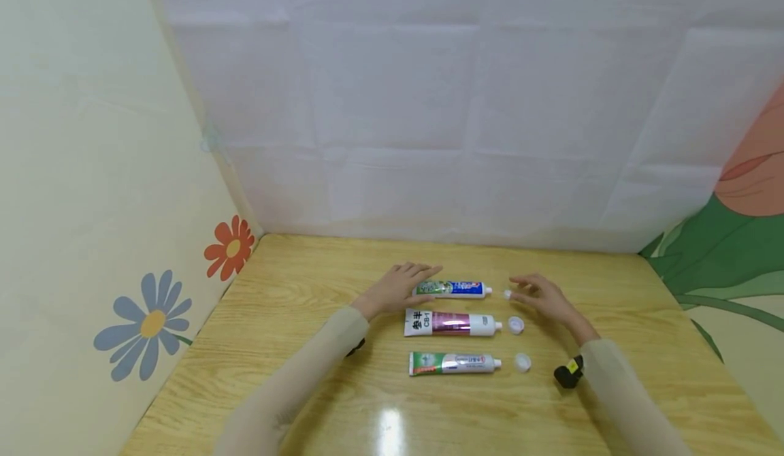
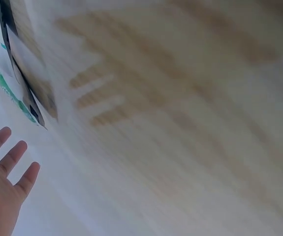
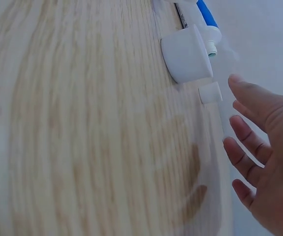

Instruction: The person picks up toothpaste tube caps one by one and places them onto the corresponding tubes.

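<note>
Three toothpaste tubes lie in a column in the head view, nozzles to the right. The far one is blue and green (image 1: 462,289), the middle one white and purple (image 1: 452,323), the near one green and white (image 1: 454,363). My left hand (image 1: 401,286) is at the tail of the far tube, covering part of it; its fingers are spread in the left wrist view. Beside the far nozzle sits a small white cap (image 1: 508,294). My right hand (image 1: 542,297) is just right of it, fingers loosely bent, with a gap to the cap (image 3: 210,93) in the right wrist view.
Wider white caps lie beside the middle nozzle (image 1: 516,324) and the near nozzle (image 1: 523,362). The wooden table (image 1: 343,408) meets a white sheet (image 1: 392,102) at the back. A flower-painted wall (image 1: 73,190) borders the left side.
</note>
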Available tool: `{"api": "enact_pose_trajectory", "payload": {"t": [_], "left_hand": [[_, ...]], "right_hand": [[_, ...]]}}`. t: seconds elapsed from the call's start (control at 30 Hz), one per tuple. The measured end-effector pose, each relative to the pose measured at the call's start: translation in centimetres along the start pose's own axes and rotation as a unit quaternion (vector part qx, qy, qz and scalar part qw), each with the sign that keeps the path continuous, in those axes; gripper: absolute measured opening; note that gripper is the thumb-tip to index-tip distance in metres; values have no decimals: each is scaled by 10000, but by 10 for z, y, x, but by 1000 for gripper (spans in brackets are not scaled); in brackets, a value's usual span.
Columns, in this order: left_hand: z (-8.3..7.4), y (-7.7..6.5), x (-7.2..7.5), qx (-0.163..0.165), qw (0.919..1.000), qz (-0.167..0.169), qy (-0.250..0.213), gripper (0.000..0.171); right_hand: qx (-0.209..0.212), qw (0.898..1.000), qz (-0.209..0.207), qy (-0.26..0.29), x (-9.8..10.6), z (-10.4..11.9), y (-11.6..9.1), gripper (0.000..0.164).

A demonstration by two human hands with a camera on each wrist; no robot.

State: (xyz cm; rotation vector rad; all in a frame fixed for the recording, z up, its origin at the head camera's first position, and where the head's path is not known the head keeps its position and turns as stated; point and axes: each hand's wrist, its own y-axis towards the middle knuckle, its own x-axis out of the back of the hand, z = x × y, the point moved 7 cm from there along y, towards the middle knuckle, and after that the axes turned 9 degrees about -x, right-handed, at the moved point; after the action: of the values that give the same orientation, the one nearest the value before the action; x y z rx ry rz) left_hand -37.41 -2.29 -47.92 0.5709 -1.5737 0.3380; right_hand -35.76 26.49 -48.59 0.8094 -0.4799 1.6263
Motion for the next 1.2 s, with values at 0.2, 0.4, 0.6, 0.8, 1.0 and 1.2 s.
{"api": "enact_pose_trajectory", "payload": {"t": [0.2, 0.4, 0.6, 0.8, 1.0, 1.2], "left_hand": [[1, 3, -2, 41, 9998, 166, 104, 73], [2, 5, -5, 68, 9994, 340, 65, 75], [6, 7, -11, 18, 9988, 472, 143, 76], [6, 9, -15, -44, 9984, 557, -7, 77], [5, 10, -19, -43, 9975, 694, -120, 77], [4, 14, -21, -57, 9963, 857, -13, 78]], "right_hand": [[-173, 9997, 73, -181, -5, -7, 1, 40], [-359, 9989, 291, -89, -11, -9, 0, 41], [-421, 9987, 229, -180, -13, -9, 2, 42], [-345, 9989, 229, -242, -16, -8, 5, 41], [-489, 9983, 207, -244, -19, -14, 5, 41], [-603, 9981, 82, -139, -16, -16, 5, 37]]}}
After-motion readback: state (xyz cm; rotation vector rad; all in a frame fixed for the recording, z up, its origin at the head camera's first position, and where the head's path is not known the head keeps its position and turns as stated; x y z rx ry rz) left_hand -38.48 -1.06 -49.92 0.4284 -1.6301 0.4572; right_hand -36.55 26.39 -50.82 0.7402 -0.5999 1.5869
